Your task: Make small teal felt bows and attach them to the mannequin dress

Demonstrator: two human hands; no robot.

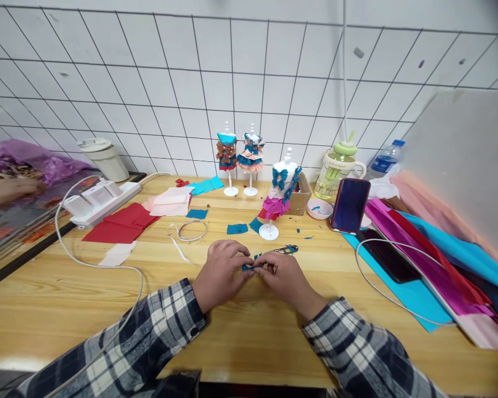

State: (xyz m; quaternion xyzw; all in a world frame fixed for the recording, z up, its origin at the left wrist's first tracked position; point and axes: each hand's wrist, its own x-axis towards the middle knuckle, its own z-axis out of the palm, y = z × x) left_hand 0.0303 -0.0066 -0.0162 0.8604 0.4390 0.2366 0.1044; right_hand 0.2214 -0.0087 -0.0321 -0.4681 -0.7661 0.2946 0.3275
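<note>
My left hand and my right hand meet over the middle of the wooden table. Both pinch a small piece of dark teal paper, mostly covered by the fingers; whether it is paper or thin cloth I cannot tell. Just beyond the right fingers lies a craft knife. Behind the hands stands a miniature dress form on a round white base, wearing teal bows and a magenta and red ruffled skirt. Teal rectangles lie left of its base. A coil of thin cord rests beyond my left hand.
Two more dressed forms stand by the tiled wall. Red sheets and a power strip lie left. At right are a propped phone, a flat phone, a cable and coloured sheets. Another person's hand shows far left.
</note>
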